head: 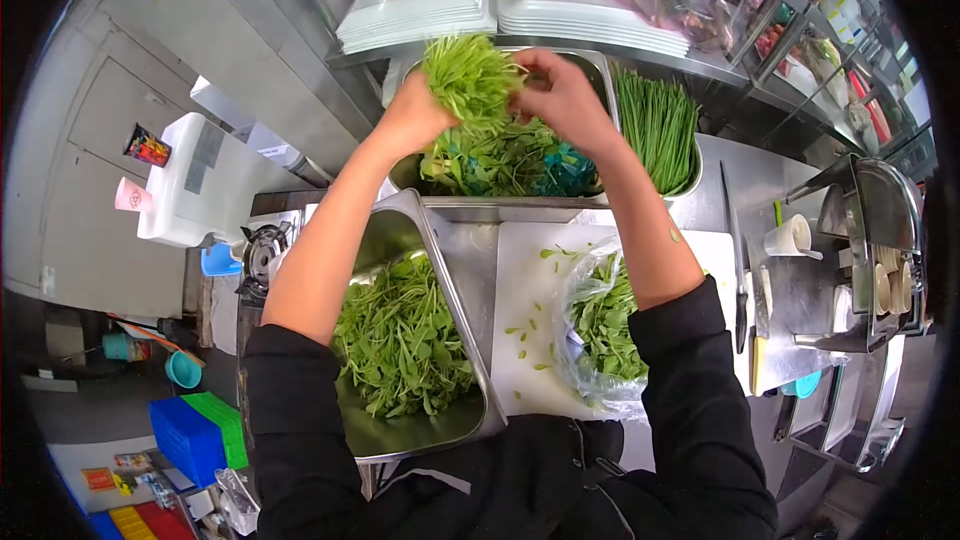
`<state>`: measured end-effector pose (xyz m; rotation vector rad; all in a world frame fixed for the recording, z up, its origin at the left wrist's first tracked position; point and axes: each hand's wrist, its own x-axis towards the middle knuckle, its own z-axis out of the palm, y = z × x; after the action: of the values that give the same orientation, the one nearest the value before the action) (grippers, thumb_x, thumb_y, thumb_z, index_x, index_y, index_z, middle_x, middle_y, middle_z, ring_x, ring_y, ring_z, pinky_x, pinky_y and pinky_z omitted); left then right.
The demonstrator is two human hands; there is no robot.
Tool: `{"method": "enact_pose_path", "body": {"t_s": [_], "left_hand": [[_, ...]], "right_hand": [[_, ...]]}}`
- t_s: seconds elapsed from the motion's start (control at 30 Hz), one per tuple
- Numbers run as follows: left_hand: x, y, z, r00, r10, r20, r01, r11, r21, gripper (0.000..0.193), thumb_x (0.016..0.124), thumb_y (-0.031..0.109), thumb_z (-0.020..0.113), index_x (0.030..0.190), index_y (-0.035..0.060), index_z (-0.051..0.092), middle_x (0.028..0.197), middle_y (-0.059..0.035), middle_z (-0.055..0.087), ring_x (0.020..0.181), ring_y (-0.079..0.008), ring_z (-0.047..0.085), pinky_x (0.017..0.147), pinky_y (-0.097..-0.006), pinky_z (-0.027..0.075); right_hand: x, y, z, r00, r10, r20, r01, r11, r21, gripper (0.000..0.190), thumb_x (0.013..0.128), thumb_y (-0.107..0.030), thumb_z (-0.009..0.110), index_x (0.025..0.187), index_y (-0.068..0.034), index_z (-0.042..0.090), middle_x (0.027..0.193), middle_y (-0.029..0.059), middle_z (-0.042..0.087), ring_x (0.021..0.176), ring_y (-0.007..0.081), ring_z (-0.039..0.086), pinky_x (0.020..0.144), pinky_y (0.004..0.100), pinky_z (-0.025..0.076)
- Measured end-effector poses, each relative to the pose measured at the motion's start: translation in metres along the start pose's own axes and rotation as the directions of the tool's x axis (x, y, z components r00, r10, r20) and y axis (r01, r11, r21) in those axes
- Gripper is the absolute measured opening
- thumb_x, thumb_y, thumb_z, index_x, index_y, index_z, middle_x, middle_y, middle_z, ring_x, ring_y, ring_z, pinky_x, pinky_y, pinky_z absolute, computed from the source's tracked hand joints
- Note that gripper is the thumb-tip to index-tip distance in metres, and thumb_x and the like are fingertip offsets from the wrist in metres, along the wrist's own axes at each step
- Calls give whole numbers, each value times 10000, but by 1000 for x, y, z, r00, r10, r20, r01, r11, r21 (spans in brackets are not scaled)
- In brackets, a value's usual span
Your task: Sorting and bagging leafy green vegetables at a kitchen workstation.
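Observation:
My left hand grips a bunch of leafy greens, its pale cut stems facing up. Close against the bunch's right side is my right hand, fingers curled and slightly blurred; whether they pinch any stems is unclear. Below both hands, a deep steel pan holds more leafy greens and some blue-green netting. Nearer my body, loose green leaves fill part of a tilted steel pan. Under my right forearm sits a clear plastic bag with leafy greens in it.
A white cutting board carries the bag and scattered leaves. Right of it lie a long knife and a white cup. Chives stand in a pan at the back right. Stacked white plates line a shelf above.

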<state>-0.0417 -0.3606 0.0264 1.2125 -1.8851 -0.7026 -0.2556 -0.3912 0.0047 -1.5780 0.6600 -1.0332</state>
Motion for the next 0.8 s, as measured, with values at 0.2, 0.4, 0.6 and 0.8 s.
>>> {"method": "enact_pose_path", "body": {"t_s": [0.2,0.4,0.6,0.8], "left_hand": [[9,-4,5,965,-225,-132,164,916,-366,378,748,-2,698,1117,-16,614,1036,-76,675,935,-168,624,839,-302,480],[15,-5,15,917,-348,-193,145,744,-652,378,755,-39,677,1126,-14,609,1051,-73,660,947,-170,618,835,-297,476],[20,2,4,855,-456,-248,82,590,-804,349,748,24,734,1081,-2,635,1008,-57,662,895,-174,626,775,-324,504],[13,3,-17,888,-422,-184,43,474,-879,351,791,34,724,1117,11,598,988,-74,652,871,-189,637,724,-323,524]], "right_hand": [[2,7,-18,974,44,-221,-11,989,149,144,864,-103,651,977,-23,609,881,53,640,699,118,607,647,261,514],[-17,-1,37,942,280,185,-280,960,-23,240,898,-256,646,974,-29,636,866,61,648,714,127,633,633,264,523],[-24,1,21,921,297,252,-225,934,-278,324,857,-305,674,898,17,671,718,35,616,615,117,594,592,242,497],[-33,8,-8,985,-135,-109,-46,404,-914,372,825,-229,683,1115,-1,632,923,53,671,801,133,618,737,283,498]]}}
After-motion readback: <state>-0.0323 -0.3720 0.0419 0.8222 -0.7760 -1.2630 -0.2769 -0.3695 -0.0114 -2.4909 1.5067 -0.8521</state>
